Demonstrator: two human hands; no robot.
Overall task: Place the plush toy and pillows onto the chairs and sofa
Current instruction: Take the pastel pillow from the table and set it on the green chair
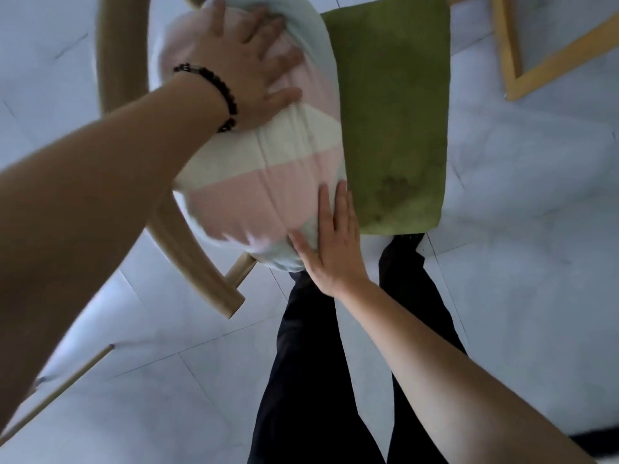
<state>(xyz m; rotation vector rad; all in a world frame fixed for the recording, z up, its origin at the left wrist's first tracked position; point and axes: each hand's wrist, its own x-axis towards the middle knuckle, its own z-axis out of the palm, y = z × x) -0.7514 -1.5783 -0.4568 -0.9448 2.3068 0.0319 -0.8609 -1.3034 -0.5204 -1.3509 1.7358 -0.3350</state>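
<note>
A pink, cream and pale-blue pillow (pixel 261 182) leans against the curved wooden back of a chair (pixel 187 249) and covers the left part of its green seat cushion (pixel 398 122). My left hand (pixel 241 61), with a dark bead bracelet on the wrist, presses flat on the pillow's upper part with spread fingers. Lower down, my right hand (pixel 331 239) lies flat with straight fingers against the pillow's near end. No plush toy or sofa is in view.
Pale tiled floor (pixel 536 229) surrounds the chair. Another wooden frame (pixel 512 61) stands at the top right, and a thin wooden leg (pixel 60 386) crosses the lower left. My legs in black trousers (pixel 311 363) stand right in front of the seat.
</note>
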